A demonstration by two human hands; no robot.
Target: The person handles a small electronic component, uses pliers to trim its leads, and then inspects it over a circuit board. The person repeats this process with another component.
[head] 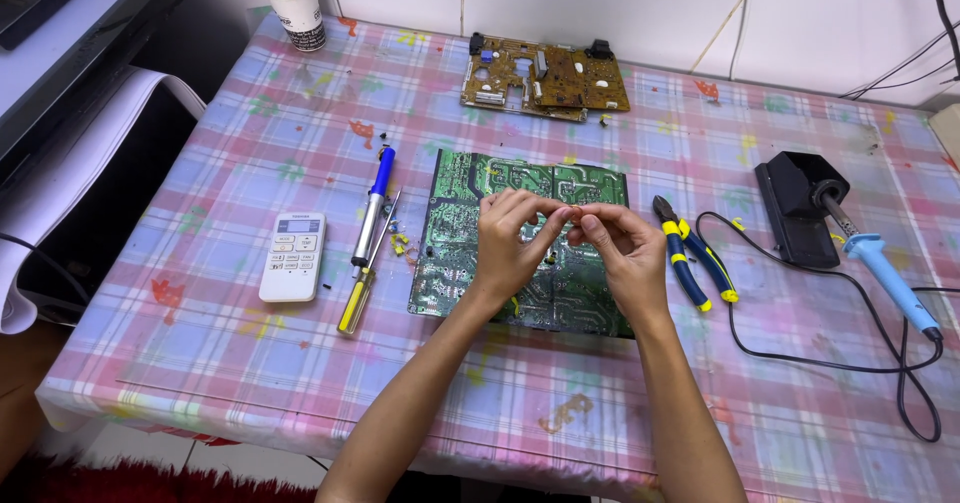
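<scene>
A green circuit board (455, 233) lies solder side up in the middle of the table. My left hand (515, 243) and my right hand (625, 253) hover just above it, fingertips meeting. Both hands pinch something very small between thumb and fingers; it is too small to make out. Blue and yellow pliers (692, 255) lie just right of my right hand. A blue desoldering pump (372, 208), tweezers (385, 225) and a yellow-handled screwdriver (352, 303) lie left of the board.
A brown circuit board (545, 78) sits at the back. A white remote (293, 256) lies at the left. A soldering iron with a blue handle (885, 273) rests in a black stand (795, 208) at the right, its black cable looping forward. A paper cup (293, 5) stands far left.
</scene>
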